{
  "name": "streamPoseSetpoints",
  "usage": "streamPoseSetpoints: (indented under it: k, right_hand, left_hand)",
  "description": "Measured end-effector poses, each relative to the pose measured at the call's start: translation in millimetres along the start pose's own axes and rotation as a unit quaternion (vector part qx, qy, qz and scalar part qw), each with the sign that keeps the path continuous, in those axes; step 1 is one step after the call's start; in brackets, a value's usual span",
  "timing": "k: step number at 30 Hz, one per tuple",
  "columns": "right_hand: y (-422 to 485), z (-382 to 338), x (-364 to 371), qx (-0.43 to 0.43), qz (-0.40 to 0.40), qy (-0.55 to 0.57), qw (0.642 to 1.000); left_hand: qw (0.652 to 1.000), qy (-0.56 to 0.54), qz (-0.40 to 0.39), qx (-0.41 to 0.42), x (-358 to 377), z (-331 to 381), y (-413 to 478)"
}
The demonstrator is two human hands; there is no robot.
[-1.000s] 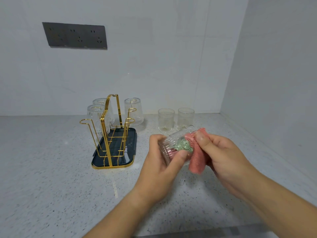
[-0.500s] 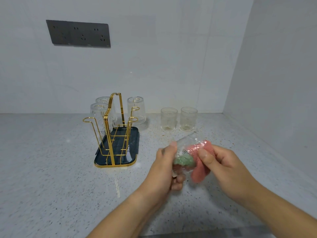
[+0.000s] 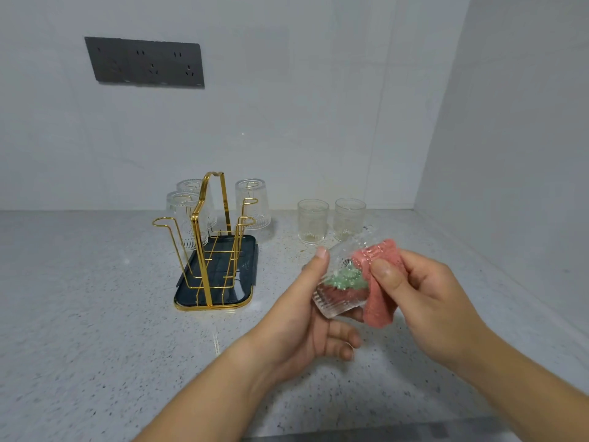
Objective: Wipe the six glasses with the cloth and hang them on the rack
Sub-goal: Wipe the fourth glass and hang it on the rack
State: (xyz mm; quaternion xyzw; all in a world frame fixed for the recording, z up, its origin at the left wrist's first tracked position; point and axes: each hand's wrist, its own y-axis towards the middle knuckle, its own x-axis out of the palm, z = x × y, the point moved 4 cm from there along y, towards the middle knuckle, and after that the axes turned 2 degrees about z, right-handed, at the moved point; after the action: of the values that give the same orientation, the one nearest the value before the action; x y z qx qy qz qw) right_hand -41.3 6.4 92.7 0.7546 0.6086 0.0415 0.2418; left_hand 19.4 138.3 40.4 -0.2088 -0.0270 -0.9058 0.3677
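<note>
One ribbed glass [image 3: 338, 295] lies tilted on its side above the speckled surface [image 3: 95, 314], grasped in a person's left grip [image 3: 306, 320]. The right grip [image 3: 424, 291] pinches a pink cloth [image 3: 381, 301] between thumb and fingers, and a green part of that cloth is packed inside the glass. Over the last second the glass has been rolled in the left grip. The thumb, earlier low against the glass, now stands up along its near wall with the fingers curled beneath, while the cloth has stayed inside. That suggests the inner wall is being wiped round, a fresh stretch brought to the cloth, and that this fourth glass is not yet ready to hang. Both forearms reach in from the near edge and meet over the surface, wrists bent inward. Left of the grips and a little beyond stands the gold wire rack [image 3: 204, 237] on its dark tray [image 3: 220, 295], with three glasses [image 3: 251, 199] hung upside down on its far pegs and the nearer pegs bare. Just beyond the grips, two more glasses [image 3: 312, 221] stand upright side by side, not yet hung.
</note>
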Motion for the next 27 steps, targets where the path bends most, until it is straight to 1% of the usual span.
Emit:
streamPoseSetpoints:
  k: [1, 3, 4, 5, 7, 9, 10, 11, 12, 13, 15, 16, 17, 18, 19, 21, 22, 24, 25, 26, 27]
  right_hand:
    - [-1, 0, 1, -0.002, -0.013, 0.001, 1.000]
    - [-2, 1, -1, 0.008, -0.026, 0.002, 1.000]
    - [-2, 2, -2, 0.013, -0.026, 0.005, 1.000]
    - [0, 3, -5, 0.017, -0.024, 0.007, 1.000]
    - [2, 4, -9, 0.032, -0.021, 0.015, 0.999]
    - [4, 7, -11, 0.051, -0.018, 0.032, 0.998]
    - [6, 8, -12, 0.062, -0.011, 0.037, 0.997]
    - [7, 9, -12, 0.070, -0.006, 0.042, 0.997]
    - [7, 9, -12, 0.075, -0.001, 0.049, 0.996]
    - [8, 10, -12, 0.079, 0.004, 0.055, 0.995]
    - [6, 9, -11, 0.076, 0.013, 0.045, 0.996]
    - [4, 8, -10, 0.068, 0.013, 0.028, 0.997]
    - [2, 7, -9, 0.058, 0.012, 0.013, 0.998]
    - [0, 5, -8, 0.050, 0.011, 0.002, 0.999]
    - [-2, 4, -7, 0.042, 0.011, -0.003, 0.999]
    - [-3, 3, -8, 0.034, 0.010, -0.009, 0.999]
    - [-2, 3, -9, 0.036, 0.009, -0.010, 0.999]
    - [1, 5, -12, 0.052, 0.009, -0.008, 0.999]
    - [3, 8, -13, 0.063, 0.009, 0.000, 0.998]
    - [4, 11, -14, 0.076, 0.010, 0.015, 0.997]
    - [5, 13, -14, 0.089, 0.013, 0.034, 0.995]
  left_hand:
    - [1.000, -0.012, 0.009, 0.009, -1, 1, 0]
    - [0.997, -0.013, 0.040, 0.070, -6, 3, 0]
    - [0.992, 0.016, 0.051, 0.111, -9, 5, -1]
    - [0.984, 0.072, 0.057, 0.150, -9, 7, -3]
    - [0.951, 0.205, 0.062, 0.223, -9, 8, -6]
    - [0.903, 0.316, 0.071, 0.282, -10, 7, -9]
    - [0.883, 0.355, 0.084, 0.297, -11, 6, -9]
    - [0.879, 0.363, 0.086, 0.299, -11, 6, -8]
    - [0.898, 0.329, 0.075, 0.284, -10, 6, -6]
    - [0.928, 0.269, 0.058, 0.253, -8, 6, -5]
    - [0.979, 0.138, 0.036, 0.148, -3, 5, -2]
    - [0.992, 0.085, 0.026, 0.088, -1, 4, 0]
    - [0.998, 0.050, 0.014, 0.043, -1, 2, 1]
    - [0.999, 0.028, 0.011, 0.020, -1, 2, 2]
    - [1.000, 0.009, 0.018, 0.016, -2, 2, 4]
    - [0.998, 0.006, 0.043, 0.054, -5, 4, 4]
    - [0.994, 0.034, 0.054, 0.084, -6, 8, 3]
    - [0.975, 0.151, 0.068, 0.151, -6, 11, -2]
    - [0.951, 0.232, 0.072, 0.191, -7, 12, -4]
    - [0.912, 0.327, 0.078, 0.233, -9, 12, -6]
    - [0.862, 0.419, 0.086, 0.272, -11, 12, -7]
